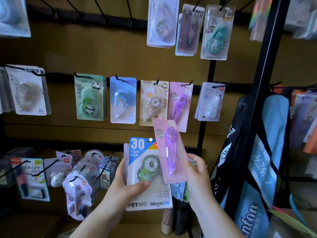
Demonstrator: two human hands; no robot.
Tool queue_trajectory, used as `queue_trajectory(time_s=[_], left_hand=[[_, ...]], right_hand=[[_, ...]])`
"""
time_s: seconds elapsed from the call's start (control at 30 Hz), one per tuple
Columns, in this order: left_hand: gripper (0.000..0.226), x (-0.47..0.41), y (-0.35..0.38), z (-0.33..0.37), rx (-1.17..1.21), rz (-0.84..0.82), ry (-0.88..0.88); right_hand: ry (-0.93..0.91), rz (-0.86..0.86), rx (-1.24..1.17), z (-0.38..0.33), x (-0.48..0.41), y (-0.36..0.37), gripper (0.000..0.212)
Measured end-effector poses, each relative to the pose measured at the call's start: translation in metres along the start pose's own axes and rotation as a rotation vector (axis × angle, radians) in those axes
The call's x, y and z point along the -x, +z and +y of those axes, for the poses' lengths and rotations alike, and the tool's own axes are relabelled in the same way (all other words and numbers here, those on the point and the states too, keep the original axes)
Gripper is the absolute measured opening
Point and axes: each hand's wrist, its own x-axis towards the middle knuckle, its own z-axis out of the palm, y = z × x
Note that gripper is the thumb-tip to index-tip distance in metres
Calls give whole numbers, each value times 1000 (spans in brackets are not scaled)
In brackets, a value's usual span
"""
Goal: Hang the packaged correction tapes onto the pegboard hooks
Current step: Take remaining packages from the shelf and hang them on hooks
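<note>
My left hand (127, 183) grips a stack of packaged correction tapes; the front pack (147, 177) is white and blue with a large "30" and a green dispenser. My right hand (195, 170) pinches the lower edge of a pink pack with a purple pen-shaped tape (169, 152), tilted and raised just below the middle row. Directly above it an identical pink pack (180, 105) hangs on a hook (187, 84). More packs sit behind the pink one in my right hand, mostly hidden.
The middle row holds a panda pack (90, 97), a blue pack (123, 100), a beige "30" pack (154, 102) and a white pack (210, 102). The top row has empty hooks (101, 9) at left. A black post (264, 66) and a blue bag (257, 169) stand at right.
</note>
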Motion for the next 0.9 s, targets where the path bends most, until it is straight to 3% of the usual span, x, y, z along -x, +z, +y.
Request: queue_trajectory(time_s=[0.1, 0.3, 0.43, 0.63, 0.8, 0.9], left_hand=[[90, -2, -4, 4, 5, -18, 6], [64, -7, 1, 14, -31, -16, 41], [75, -8, -2, 19, -22, -10, 45], [95, -10, -5, 24, -45, -44, 72], [66, -11, -1, 29, -45, -21, 95], [75, -12, -1, 29, -37, -30, 100]], right_hand=[[-28, -23, -57, -14, -4, -10, 23], [-184, -20, -74, -42, -13, -15, 26], [-250, 18, -73, -59, -25, -12, 24], [-200, 25, -87, -71, -34, -11, 27], [-172, 40, -83, -75, -36, -11, 26], [-168, 44, -57, -74, -40, -11, 27]])
